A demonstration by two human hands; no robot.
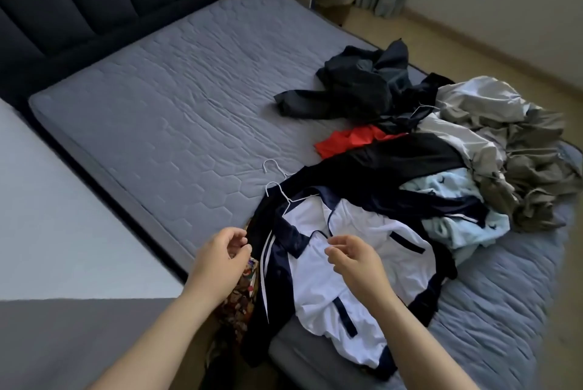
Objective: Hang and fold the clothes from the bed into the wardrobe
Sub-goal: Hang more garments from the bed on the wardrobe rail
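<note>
On the near edge of the grey quilted bed (173, 99) lies a white zip jacket with dark blue sleeves (315, 291), spread flat. A thin white wire hanger (285, 197) pokes out at its neck. The right hand (353, 263) is over the jacket's white front. Its bent fingertips (331, 241) sit close together at the front opening, but I cannot tell if they pinch the cloth. The left hand (217, 260) is just beside the blue sleeve, fingers loosely curled, holding nothing. A messy pile of clothes (473, 149) sits further right.
</note>
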